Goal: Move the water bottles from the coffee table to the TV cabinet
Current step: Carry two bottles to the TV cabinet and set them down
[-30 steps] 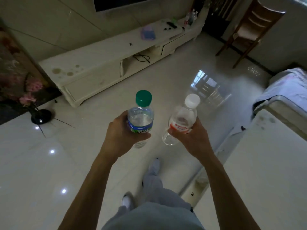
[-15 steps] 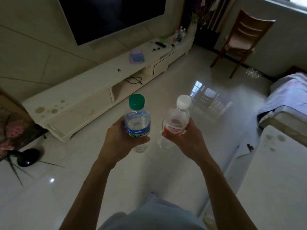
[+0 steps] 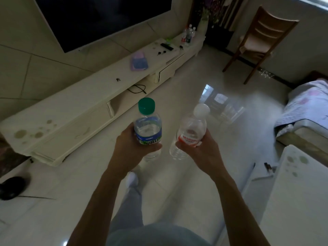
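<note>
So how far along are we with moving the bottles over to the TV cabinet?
Partly done, it seems: a few bottles already stand at the far end of the TV cabinet. In hand: the left hand grips the green-capped bottle, the right hand the white-capped bottle, both over the floor. Left: set these two on the cabinet top. The visible part of the coffee table shows no bottles.

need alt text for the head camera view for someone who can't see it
A person walks over a glossy tiled floor, the left hand holding a green-capped water bottle and the right hand a white-capped one. Ahead on the left, a long white TV cabinet runs under a wall-mounted TV; more bottles stand at its far end.
</note>
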The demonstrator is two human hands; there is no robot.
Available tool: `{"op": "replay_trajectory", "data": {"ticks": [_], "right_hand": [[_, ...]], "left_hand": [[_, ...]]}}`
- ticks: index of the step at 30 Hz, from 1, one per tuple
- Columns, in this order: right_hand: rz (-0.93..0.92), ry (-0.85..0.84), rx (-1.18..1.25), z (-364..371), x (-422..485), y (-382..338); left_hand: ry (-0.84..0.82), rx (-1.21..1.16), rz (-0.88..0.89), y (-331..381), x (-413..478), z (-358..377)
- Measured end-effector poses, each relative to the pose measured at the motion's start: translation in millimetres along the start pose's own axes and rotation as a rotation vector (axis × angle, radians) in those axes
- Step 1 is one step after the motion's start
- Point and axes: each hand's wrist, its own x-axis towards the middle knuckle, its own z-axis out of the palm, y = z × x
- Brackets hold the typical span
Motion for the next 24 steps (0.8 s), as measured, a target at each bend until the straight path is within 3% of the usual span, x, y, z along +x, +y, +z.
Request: {"op": "replay_trajectory", "data": {"ticks": [14, 24], "right_hand": [[0.114, 0.193, -0.018, 40, 179, -76], [0.16, 0.3, -0.02, 18, 258, -69]], "left_hand": [[-0.17, -0.075, 0.076, 4, 245, -36], [-0.253, -0.064, 0.09, 16, 346, -7]]}}
